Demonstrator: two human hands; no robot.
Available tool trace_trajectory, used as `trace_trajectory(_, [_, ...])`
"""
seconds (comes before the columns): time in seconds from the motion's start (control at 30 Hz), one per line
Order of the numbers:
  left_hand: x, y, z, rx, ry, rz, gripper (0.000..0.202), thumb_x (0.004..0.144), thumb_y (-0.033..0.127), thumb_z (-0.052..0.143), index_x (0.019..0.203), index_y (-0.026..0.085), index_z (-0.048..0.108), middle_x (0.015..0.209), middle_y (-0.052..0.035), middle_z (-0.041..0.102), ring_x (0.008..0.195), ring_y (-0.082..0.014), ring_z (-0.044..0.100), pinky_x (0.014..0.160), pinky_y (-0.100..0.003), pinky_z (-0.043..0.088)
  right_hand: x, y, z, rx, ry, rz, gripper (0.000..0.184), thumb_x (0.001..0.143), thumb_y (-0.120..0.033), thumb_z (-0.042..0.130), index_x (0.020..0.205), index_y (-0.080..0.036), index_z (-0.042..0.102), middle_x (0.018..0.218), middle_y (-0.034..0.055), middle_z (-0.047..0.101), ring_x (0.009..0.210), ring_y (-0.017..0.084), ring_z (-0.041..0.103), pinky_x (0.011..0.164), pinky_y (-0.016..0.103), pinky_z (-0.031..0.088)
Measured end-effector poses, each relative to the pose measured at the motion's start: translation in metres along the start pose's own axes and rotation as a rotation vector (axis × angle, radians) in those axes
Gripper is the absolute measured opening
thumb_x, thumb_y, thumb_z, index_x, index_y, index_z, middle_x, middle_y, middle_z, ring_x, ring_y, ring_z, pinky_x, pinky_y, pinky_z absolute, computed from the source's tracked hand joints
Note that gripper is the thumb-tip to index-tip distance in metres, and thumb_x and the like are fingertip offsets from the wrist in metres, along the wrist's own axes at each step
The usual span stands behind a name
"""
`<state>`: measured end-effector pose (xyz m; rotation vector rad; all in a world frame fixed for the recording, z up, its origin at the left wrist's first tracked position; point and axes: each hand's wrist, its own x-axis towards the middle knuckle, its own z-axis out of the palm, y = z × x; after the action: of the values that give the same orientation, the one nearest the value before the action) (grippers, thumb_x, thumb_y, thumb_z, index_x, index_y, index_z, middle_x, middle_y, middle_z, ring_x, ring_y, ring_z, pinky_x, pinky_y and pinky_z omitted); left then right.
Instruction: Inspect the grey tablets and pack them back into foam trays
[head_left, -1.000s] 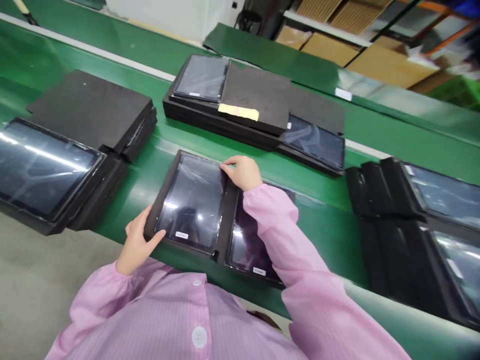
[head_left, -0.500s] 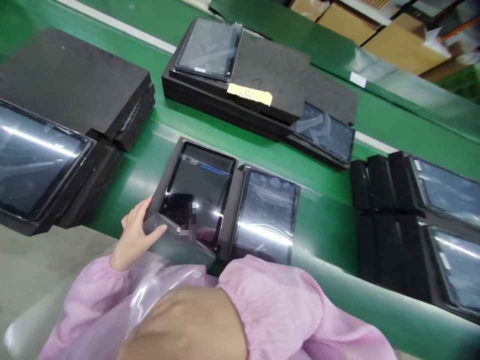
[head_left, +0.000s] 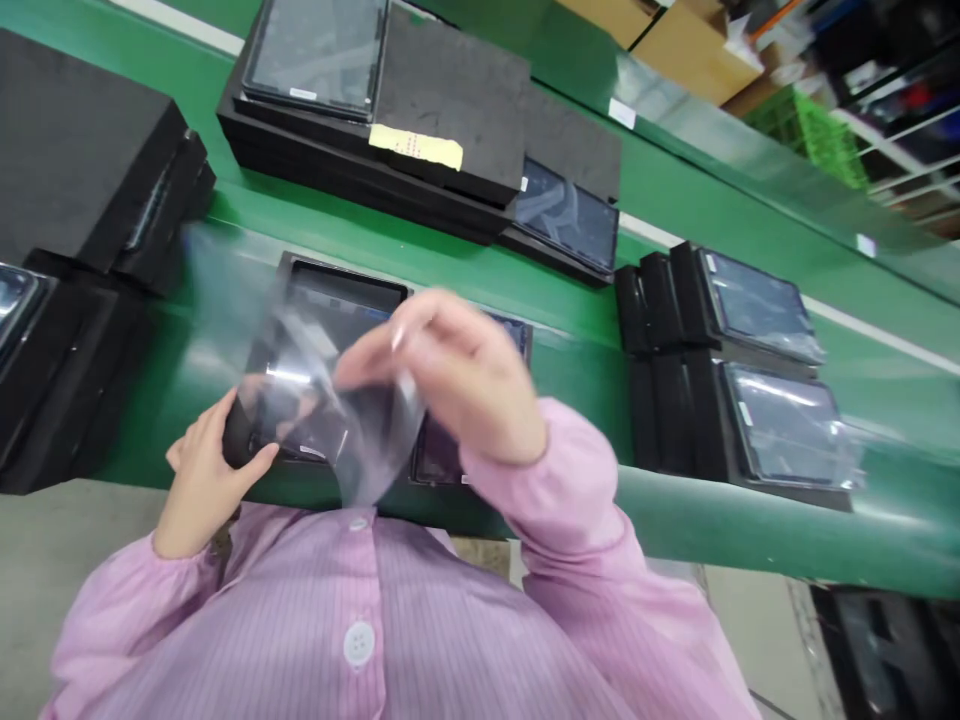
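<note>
In the head view, my left hand (head_left: 214,465) grips the near left corner of a black foam tray (head_left: 238,435), thumb apart from the fingers. A dark-screened tablet (head_left: 349,305) lies in the tray's left recess. My right hand (head_left: 469,375), a little blurred, pinches a clear plastic film (head_left: 367,450) above that tablet. The crumpled film hangs across the screen and hides part of it. Beside it, in the right recess, lies a second tablet (head_left: 439,455), mostly covered by my right hand and forearm.
Black foam trays with tablets are stacked at the left (head_left: 75,150), along the back (head_left: 360,165) and at the right (head_left: 675,400). A yellow paper strip (head_left: 416,147) lies on the back stack. Everything rests on a green bench (head_left: 577,390); a green crate (head_left: 814,130) stands beyond.
My right hand has come up from near my body to over the left tablet, with the film raised in it. My left hand stays at the tray's corner. The view has shifted right.
</note>
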<state>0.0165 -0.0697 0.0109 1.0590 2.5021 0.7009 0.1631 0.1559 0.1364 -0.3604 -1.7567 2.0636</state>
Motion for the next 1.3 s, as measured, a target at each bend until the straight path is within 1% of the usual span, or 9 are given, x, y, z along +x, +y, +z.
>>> trace_trajectory(0.17, [-0.004,0.03,-0.001,0.131,0.153,0.107,0.075,0.086,0.036,0.06,0.152,0.02,0.029,0.155,-0.0238,0.035,0.14,-0.052,0.036,0.107,-0.075,0.029,-0.005,0.019,-0.145,-0.994,0.615,0.001,0.026,0.091,-0.03,0.058,0.114,-0.02,0.063,0.106,0.0085,0.072,0.105,0.024,0.07,0.098,0.043,0.055])
trace_trajectory(0.23, [-0.002,0.043,0.004,0.165,0.171,0.218,0.063,0.087,0.026,0.057,0.146,0.02,0.037,0.154,-0.0227,0.037,0.141,-0.05,0.036,0.108,-0.073,0.03,-0.018,0.035,-0.185,-1.22,0.67,0.145,0.027,0.088,-0.024,0.059,0.112,-0.016,0.066,0.109,0.0126,0.073,0.106,0.028,0.07,0.1,0.047,0.054])
trace_trajectory(0.3, [0.002,0.056,0.01,0.201,0.131,0.327,0.046,0.088,0.019,0.051,0.134,0.019,0.05,0.149,-0.0224,0.045,0.139,-0.0471,0.042,0.106,-0.068,0.033,-0.031,0.048,-0.206,-1.302,0.604,0.266,0.025,0.085,-0.023,0.06,0.107,-0.014,0.07,0.114,0.0152,0.074,0.108,0.03,0.069,0.101,0.048,0.052])
trace_trajectory(0.4, [0.008,0.073,0.023,0.229,0.068,0.436,0.036,0.089,0.016,0.047,0.123,0.015,0.057,0.143,-0.0234,0.051,0.135,-0.0439,0.048,0.104,-0.062,0.037,-0.043,0.058,-0.214,-1.291,0.497,0.314,0.022,0.086,-0.025,0.061,0.1,-0.016,0.074,0.11,0.0126,0.076,0.105,0.029,0.07,0.1,0.045,0.052])
trace_trajectory(0.63, [0.002,0.105,0.051,0.196,-0.037,0.64,0.046,0.092,0.028,0.051,0.135,0.013,0.052,0.143,-0.0223,0.054,0.131,-0.0375,0.052,0.107,-0.055,0.036,-0.053,0.066,-0.212,-1.3,0.501,0.243,0.023,0.089,-0.025,0.058,0.106,-0.02,0.073,0.114,0.0089,0.075,0.109,0.028,0.067,0.105,0.045,0.048])
trace_trajectory(0.77, [0.003,0.111,0.053,0.161,-0.034,0.601,0.07,0.087,0.047,0.062,0.143,0.01,0.043,0.145,-0.0251,0.052,0.132,-0.0417,0.05,0.108,-0.058,0.035,-0.057,0.073,-0.213,-1.336,0.502,0.198,0.027,0.091,-0.024,0.054,0.112,-0.017,0.07,0.118,0.012,0.073,0.111,0.029,0.066,0.106,0.046,0.046])
trace_trajectory(0.97, [0.012,0.105,0.041,0.064,0.003,0.517,0.047,0.09,0.025,0.05,0.136,0.016,0.05,0.134,-0.0162,0.061,0.126,-0.0322,0.057,0.106,-0.049,0.043,-0.055,0.08,-0.213,-1.327,0.495,0.169,0.028,0.092,-0.025,0.052,0.114,-0.02,0.069,0.119,0.0105,0.072,0.113,0.03,0.063,0.107,0.048,0.045])
trace_trajectory(1.17, [0.002,0.116,0.056,0.178,-0.043,0.816,0.053,0.09,0.044,0.06,0.134,0.014,0.052,0.14,-0.0221,0.056,0.129,-0.0374,0.054,0.105,-0.053,0.041,-0.04,0.079,-0.2,-1.328,0.399,0.128,0.029,0.094,-0.025,0.049,0.115,-0.023,0.069,0.121,0.0079,0.071,0.118,0.028,0.06,0.11,0.047,0.042])
trace_trajectory(1.3, [-0.001,0.122,0.068,0.214,-0.093,0.932,0.05,0.09,0.043,0.062,0.132,0.016,0.057,0.142,-0.0213,0.055,0.132,-0.0374,0.052,0.108,-0.055,0.037,-0.041,0.077,-0.192,-1.35,0.358,0.131,0.032,0.095,-0.026,0.05,0.121,-0.02,0.067,0.124,0.0109,0.069,0.122,0.029,0.058,0.112,0.048,0.04])
